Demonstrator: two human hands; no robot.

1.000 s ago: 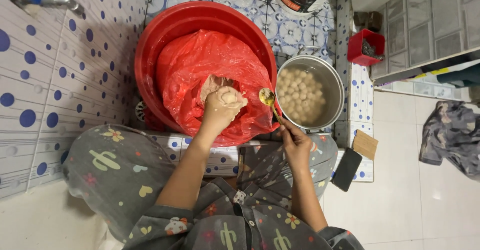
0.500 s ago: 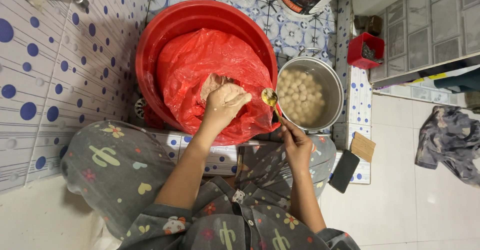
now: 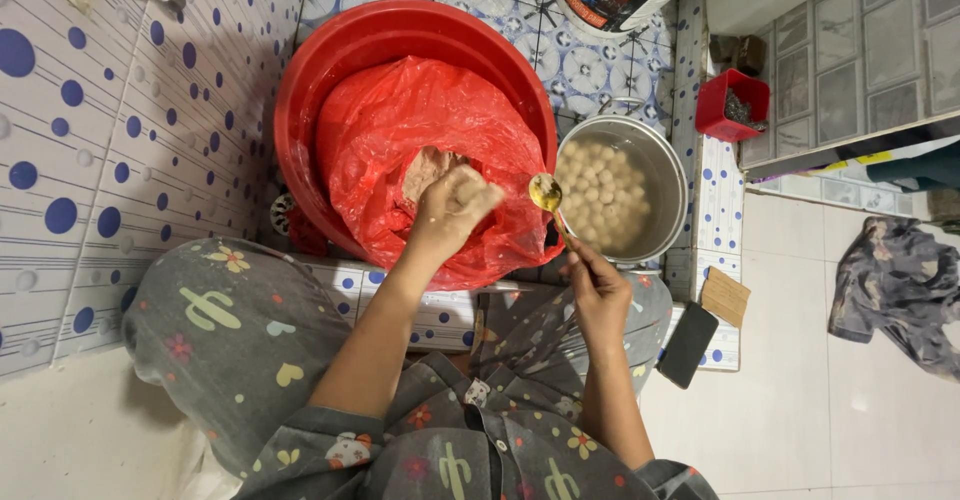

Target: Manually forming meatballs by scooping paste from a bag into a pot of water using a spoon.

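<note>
Both hands work at frame centre: the left hand (image 3: 455,205), blurred, grip closed on pale paste inside the red bag (image 3: 400,130), the paste barely visible; the right hand (image 3: 598,295) pinches a spoon (image 3: 547,196) just beside, over the steel pot (image 3: 665,175) of balls.

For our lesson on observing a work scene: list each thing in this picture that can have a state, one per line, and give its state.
left hand: closed around pale paste, over the bag
right hand: gripping the spoon handle
spoon: bowl up, coated in paste
red plastic bag: open, paste inside
red basin: holds the bag
metal pot: uncovered, pale balls in water
phone: lying flat, screen dark
</note>
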